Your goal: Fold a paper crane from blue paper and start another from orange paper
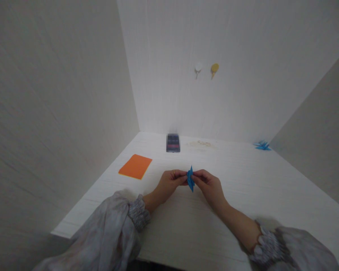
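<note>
Fingertips (183,174) of the left hand (169,181) and of the right hand (210,187) pinch a small blue folded paper piece (190,180) from opposite sides. Both hands are closed on it, and it is held upright just above the white table (186,229), near the middle of the tabletop. A ring (174,172) sits on one left finger. Grey patterned sleeves (115,222) with gathered cuffs cover both forearms.

An orange paper sheet (135,166) lies flat to the left of the hands, well apart from them. A dark, blurred rectangular object (173,143) stands beyond them near the back wall, with a pale, indistinct heap (201,143) just beside it on the right. Blue folded paper figures (262,145) rest at the far right corner. A white hook (198,69) and a yellow hook (214,69) are fixed side by side on the back wall. Pale walls enclose the table on three sides. Nothing lies between the hands and these objects.
</note>
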Available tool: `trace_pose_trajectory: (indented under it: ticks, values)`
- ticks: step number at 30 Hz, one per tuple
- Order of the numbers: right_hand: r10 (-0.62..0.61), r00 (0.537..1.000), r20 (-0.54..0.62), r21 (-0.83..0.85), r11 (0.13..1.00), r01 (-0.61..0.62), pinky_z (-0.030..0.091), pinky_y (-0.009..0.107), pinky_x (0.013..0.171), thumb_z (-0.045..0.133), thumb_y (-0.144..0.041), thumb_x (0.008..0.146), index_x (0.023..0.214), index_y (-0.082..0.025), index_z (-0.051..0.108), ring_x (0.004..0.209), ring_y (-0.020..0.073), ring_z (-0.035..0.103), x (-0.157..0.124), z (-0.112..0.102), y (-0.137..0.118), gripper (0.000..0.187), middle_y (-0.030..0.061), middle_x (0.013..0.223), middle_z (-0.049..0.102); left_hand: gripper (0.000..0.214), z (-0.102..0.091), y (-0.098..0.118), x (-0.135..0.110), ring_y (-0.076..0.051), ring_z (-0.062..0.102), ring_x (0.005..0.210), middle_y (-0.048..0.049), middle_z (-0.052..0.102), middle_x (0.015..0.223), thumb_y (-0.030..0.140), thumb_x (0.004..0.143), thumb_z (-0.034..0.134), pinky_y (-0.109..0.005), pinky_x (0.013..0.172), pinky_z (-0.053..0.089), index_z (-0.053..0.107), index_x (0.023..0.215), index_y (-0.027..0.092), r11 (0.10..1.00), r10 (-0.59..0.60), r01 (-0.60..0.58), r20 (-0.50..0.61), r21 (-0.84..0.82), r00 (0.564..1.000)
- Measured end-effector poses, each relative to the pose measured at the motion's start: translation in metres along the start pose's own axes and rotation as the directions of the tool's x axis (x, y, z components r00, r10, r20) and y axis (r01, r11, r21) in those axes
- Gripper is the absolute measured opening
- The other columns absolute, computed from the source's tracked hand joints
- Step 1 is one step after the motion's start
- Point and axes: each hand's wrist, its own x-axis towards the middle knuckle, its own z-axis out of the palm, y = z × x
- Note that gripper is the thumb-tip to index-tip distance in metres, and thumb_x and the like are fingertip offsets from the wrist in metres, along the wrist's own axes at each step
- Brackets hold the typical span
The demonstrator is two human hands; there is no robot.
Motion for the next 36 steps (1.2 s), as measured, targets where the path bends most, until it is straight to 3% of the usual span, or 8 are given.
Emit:
trace_pose_trajectory:
  ticks: [8, 16, 26, 36]
  values:
    - [-0.023, 0.999, -0.045, -0.188, 0.982, 0.014, 0.043, 0.028, 0.06, 0.056, -0.031, 0.071, 0.069, -0.018, 0.062, 0.061, 0.0163, 0.055, -0.001, -0.002, -0.006, 0.014, 0.0021, 0.065, 0.062, 0.025, 0.001, 0.0, -0.001, -0.015, 0.062, 0.072, -0.005, 0.068, 0.077, 0.028, 0.065, 0.065, -0.031, 0.077, 0.047, 0.066, 0.085, 0.012, 0.993, 0.008, -0.006, -0.017, 0.118, 1.0]
    - [-0.075, 0.995, -0.071, -0.269, 0.962, 0.053, 0.042, 0.026, 0.055, 0.056, -0.028, 0.07, 0.068, -0.018, 0.058, 0.057, 0.0149, 0.053, -0.003, 0.002, -0.011, 0.011, 0.0015, 0.062, 0.06, 0.023, 0.002, 0.001, -0.001, -0.015, 0.061, 0.067, -0.0035, 0.067, 0.073, 0.027, 0.058, 0.07, -0.03, 0.071, 0.048, 0.066, 0.076, 0.012, 0.996, -0.005, 0.012, -0.087, 0.086, 0.996]
    - [-0.162, 0.986, 0.05, -0.058, 0.985, 0.165, 0.044, 0.027, 0.063, 0.056, -0.023, 0.07, 0.07, -0.019, 0.058, 0.068, 0.0149, 0.053, -0.003, 0.001, -0.011, 0.004, 0.0018, 0.073, 0.057, 0.024, 0.003, 0.003, -0.003, -0.013, 0.058, 0.063, -0.0035, 0.065, 0.069, 0.027, 0.059, 0.07, -0.026, 0.065, 0.046, 0.065, 0.075, 0.011, 0.993, 0.026, -0.021, -0.04, 0.116, 0.999]
    - [-0.174, 0.978, 0.119, 0.029, 0.985, 0.172, 0.044, 0.029, 0.069, 0.057, -0.021, 0.071, 0.076, -0.021, 0.063, 0.077, 0.0154, 0.054, -0.003, 0.001, -0.008, 0.007, 0.0037, 0.089, 0.058, 0.022, 0.001, 0.001, -0.001, -0.011, 0.056, 0.058, -0.0009, 0.062, 0.062, 0.029, 0.058, 0.07, -0.025, 0.062, 0.044, 0.062, 0.069, 0.011, 0.993, 0.054, -0.042, -0.107, 0.108, 0.993]
